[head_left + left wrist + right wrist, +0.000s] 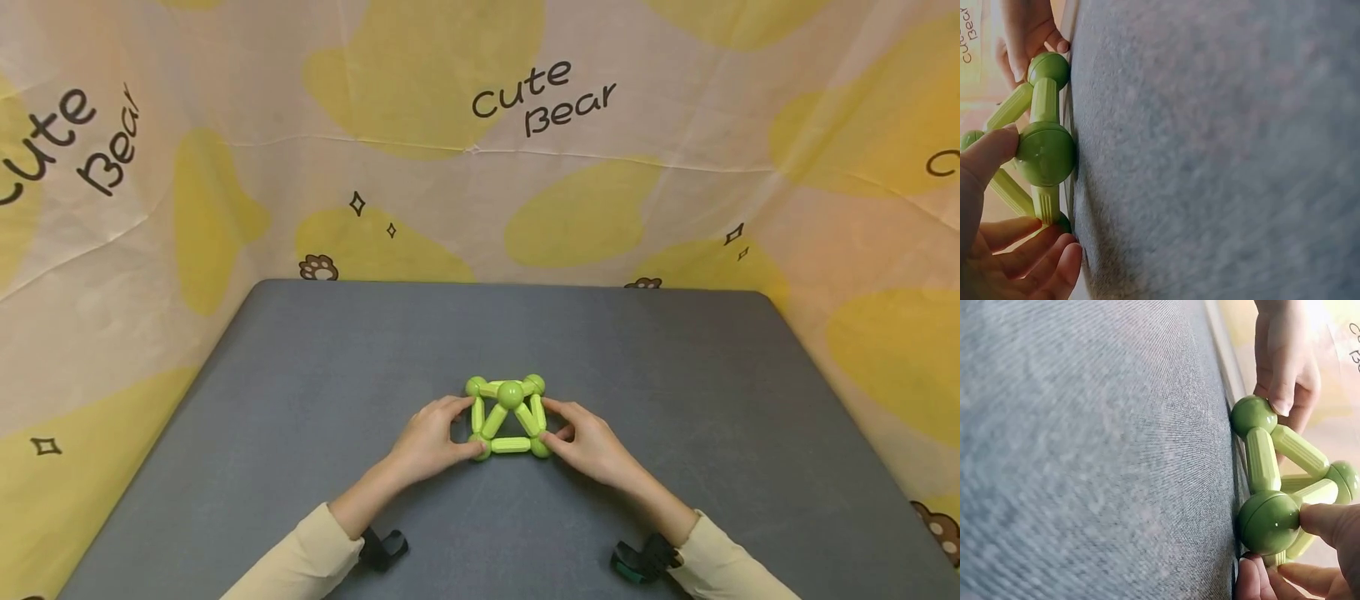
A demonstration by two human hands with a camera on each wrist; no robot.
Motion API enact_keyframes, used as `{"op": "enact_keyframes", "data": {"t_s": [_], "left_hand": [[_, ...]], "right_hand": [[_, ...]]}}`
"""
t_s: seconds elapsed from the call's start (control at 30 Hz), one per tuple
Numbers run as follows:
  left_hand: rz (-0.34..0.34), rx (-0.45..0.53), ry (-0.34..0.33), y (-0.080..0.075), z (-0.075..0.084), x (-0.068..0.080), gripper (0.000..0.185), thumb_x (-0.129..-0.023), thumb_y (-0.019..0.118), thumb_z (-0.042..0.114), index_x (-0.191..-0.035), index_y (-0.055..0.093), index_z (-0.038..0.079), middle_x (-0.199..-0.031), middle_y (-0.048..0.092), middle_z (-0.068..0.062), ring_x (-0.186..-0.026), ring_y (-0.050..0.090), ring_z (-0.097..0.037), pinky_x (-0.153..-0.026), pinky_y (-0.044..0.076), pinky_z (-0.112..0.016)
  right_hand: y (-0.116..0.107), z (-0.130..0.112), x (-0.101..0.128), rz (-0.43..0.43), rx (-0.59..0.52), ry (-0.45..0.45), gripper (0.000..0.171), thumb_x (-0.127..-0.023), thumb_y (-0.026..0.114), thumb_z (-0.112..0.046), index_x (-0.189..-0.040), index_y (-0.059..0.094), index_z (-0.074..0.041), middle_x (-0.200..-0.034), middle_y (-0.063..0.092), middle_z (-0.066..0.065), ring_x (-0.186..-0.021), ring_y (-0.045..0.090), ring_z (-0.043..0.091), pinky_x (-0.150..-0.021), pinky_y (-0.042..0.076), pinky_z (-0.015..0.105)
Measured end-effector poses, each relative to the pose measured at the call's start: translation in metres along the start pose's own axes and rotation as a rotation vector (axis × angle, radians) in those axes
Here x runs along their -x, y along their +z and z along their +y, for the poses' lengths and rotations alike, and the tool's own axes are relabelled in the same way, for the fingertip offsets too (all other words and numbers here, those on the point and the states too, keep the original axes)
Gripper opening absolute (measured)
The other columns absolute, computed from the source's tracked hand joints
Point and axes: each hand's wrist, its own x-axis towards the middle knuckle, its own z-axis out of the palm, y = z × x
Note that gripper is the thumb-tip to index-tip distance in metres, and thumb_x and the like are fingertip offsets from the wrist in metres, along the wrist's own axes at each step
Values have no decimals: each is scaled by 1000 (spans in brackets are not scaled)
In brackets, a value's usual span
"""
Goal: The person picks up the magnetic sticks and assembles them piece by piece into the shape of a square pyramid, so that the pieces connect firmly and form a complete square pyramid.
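A light-green pyramid of magnetic rods and balls (510, 394) sits on the grey table, its square base down and one ball on top. My left hand (430, 442) holds its left side, thumb on the near left corner ball (1046, 155) and fingers along the side rod behind. On the other side my right hand (595, 446) grips it the same way, its thumb against the near right ball (1269, 522). A near base rod (512, 445) joins these two balls. Both wrist views show the base balls down at the table surface.
The grey table (360, 333) has rounded far corners. A pale cloth with yellow patches and lettering (420, 100) stands behind it and along both sides. Black straps with mounts (384, 550) sit at both wrists, beside the cream sleeves (300, 554).
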Motion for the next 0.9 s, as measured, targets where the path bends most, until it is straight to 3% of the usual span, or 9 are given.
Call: {"op": "enact_keyframes", "data": {"t_s": [0.27, 0.57, 0.9], "left_hand": [[-3, 48, 22, -1, -3, -16, 64, -69, 70, 36, -121, 50, 5, -110, 57, -7, -84, 56, -14, -69, 44, -30], [-22, 56, -10, 1, -7, -42, 63, -71, 69, 36, -122, 50, 5, -110, 57, -8, -81, 56, -12, -67, 45, -28], [-22, 45, -33, -2, -12, -65, 59, -72, 68, 34, -121, 51, 5, -103, 59, -8, -76, 54, -13, -62, 42, -27]], "right_hand": [[-1, 2, -10, 27, 23, -14, 51, -78, 64, -23, -124, 48, -11, -105, 57, 8, -69, 57, 5, -57, 44, 19], [-9, 12, -29, 28, 14, 40, 49, -80, 62, -27, -125, 48, -13, -111, 56, 9, -71, 58, 7, -57, 45, 23], [-11, 18, -51, 71, 29, 37, 46, -80, 61, -27, -123, 51, -11, -112, 57, 10, -69, 58, 9, -55, 44, 24]]}}
